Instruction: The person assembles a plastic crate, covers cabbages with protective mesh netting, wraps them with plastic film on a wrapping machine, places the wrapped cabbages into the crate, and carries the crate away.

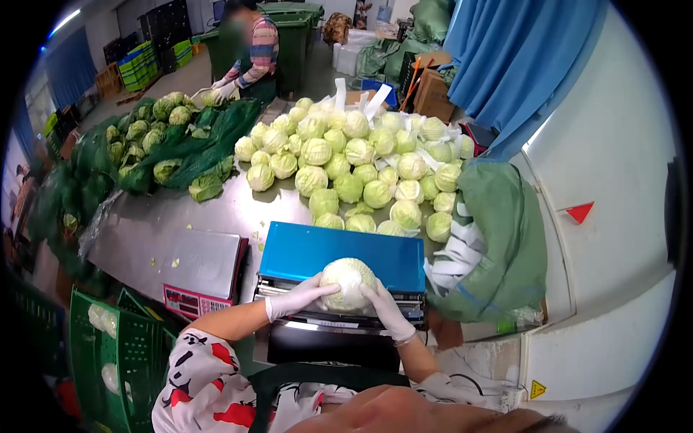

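Observation:
Between my two white-gloved hands is a pale cabbage (348, 283), with a glossy sheen on its surface. My left hand (302, 296) presses its left side, thumb across the front. On the opposite side, my right hand (388, 310) grips it with the thumb near the top. The cabbage is held over the front edge of a machine with a blue top plate (339, 249) and a metal roller section. Whether the cabbage rests on the machine or is lifted above it, I cannot tell.
A large heap of trimmed cabbages (361, 166) lies behind the machine. To the left stand a red-edged scale (206, 267) and green crates (108, 353). A green sack (502, 238) with white strips is at right. Beyond, a co-worker (253, 54) handles leafy cabbages beside green netting (209, 141).

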Demonstrator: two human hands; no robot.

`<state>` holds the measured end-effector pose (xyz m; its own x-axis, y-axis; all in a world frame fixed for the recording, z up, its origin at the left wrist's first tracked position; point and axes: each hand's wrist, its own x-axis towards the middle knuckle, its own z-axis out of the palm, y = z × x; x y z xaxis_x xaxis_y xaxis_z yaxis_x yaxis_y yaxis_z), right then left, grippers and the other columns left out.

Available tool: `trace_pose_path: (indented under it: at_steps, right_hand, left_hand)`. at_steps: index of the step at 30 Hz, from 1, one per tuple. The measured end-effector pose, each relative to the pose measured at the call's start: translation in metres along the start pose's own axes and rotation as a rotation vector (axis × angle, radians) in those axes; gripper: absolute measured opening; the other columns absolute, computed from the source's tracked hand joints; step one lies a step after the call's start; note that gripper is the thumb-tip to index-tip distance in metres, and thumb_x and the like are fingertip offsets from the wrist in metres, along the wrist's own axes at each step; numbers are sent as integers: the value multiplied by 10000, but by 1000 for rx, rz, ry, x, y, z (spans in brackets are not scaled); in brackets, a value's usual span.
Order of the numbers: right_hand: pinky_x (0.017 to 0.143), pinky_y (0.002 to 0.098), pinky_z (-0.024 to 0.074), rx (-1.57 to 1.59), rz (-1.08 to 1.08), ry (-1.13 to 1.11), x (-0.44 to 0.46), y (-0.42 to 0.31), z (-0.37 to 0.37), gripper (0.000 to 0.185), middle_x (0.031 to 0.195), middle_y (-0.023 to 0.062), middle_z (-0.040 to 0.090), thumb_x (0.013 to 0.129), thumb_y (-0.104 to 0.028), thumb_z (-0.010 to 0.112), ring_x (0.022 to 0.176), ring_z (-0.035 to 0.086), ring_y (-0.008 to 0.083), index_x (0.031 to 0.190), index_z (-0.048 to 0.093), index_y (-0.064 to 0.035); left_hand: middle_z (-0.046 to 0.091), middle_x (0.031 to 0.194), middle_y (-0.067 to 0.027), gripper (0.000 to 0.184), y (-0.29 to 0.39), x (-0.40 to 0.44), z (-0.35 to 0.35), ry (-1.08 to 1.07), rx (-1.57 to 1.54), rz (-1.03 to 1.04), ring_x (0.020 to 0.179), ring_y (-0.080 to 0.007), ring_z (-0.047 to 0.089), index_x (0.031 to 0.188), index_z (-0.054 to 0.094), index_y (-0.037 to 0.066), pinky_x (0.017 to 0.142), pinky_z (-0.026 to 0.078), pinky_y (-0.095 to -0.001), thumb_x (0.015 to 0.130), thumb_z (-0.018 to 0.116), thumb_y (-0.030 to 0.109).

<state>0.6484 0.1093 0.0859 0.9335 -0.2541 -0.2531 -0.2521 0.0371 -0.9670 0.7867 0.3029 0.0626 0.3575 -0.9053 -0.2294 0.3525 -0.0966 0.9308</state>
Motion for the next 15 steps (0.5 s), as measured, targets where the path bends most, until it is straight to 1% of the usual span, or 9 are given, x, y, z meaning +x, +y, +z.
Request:
trace_pose_path:
  at_steps: [3,5,6,7,9,10,11,12,15]
  right_hand:
    - [853,268,516,75,293,-246,-61,6,-1,655,1290,90,577,961,-401,606,1107,577,140,1456,411,-19]
    - [990,289,455,-4,356,-256,-105,4,17,657,1379,108,535,980,-398,578,1217,533,159,1486,380,-28]
    - [1077,294,380,64,358,-308,-114,43,18,647,1430,118,502,989,-431,551,1289,485,174,1480,399,-37]
    - [1071,293,387,138,449,-317,-115,47,22,656,1427,112,505,991,-451,536,1284,488,173,1482,394,-39]
    - [1057,291,399,282,620,-325,-116,51,33,677,1420,101,510,996,-492,506,1274,496,172,1488,384,-44]
    - [1037,282,407,291,571,-345,-109,60,37,696,1425,93,503,1004,-540,445,1253,514,174,1502,361,-60]
    - [1061,297,393,323,582,-351,-97,78,35,643,1416,86,508,1025,-500,428,1255,509,169,1486,379,-54]
    - [1085,312,380,355,593,-357,-85,95,33,591,1407,78,513,1045,-460,411,1258,503,163,1469,397,-47]
    - [1065,321,395,418,588,-486,-64,97,35,599,1392,73,528,1041,-482,405,1235,516,162,1461,410,-54]
  left_hand:
    - [575,1302,-101,679,0,-64,28,-174,-63,-187,1009,-171,641,1496,305,67,698,550,-251,982,570,421]
    - [574,1306,-109,689,-9,-103,47,-277,-243,-328,1079,-184,629,1498,310,69,778,555,-275,983,557,453]
    - [560,1331,-132,714,-24,-111,50,-274,-225,-399,1137,-208,609,1507,292,66,897,534,-326,978,566,459]
    - [540,1373,-165,719,-31,-119,57,-314,-344,-392,1196,-248,581,1510,295,57,986,481,-360,993,496,514]
    - [518,1410,-181,771,-69,-110,44,-407,-477,-629,1251,-285,548,1507,317,54,1032,438,-385,983,414,611]
    - [524,1409,-173,799,-69,-108,47,-310,-405,-632,1253,-287,545,1498,343,58,1037,422,-379,967,389,653]
    - [531,1407,-164,831,-68,-105,49,-212,-331,-636,1255,-289,542,1489,370,61,1041,405,-372,950,365,695]
    - [541,1401,-138,840,-116,-94,33,-175,-399,-635,1212,-267,560,1472,410,77,1008,401,-334,927,406,715]
    - [524,1429,-95,816,-114,-95,30,-80,-450,-673,1251,-251,543,1499,378,137,1041,425,-366,918,457,705]
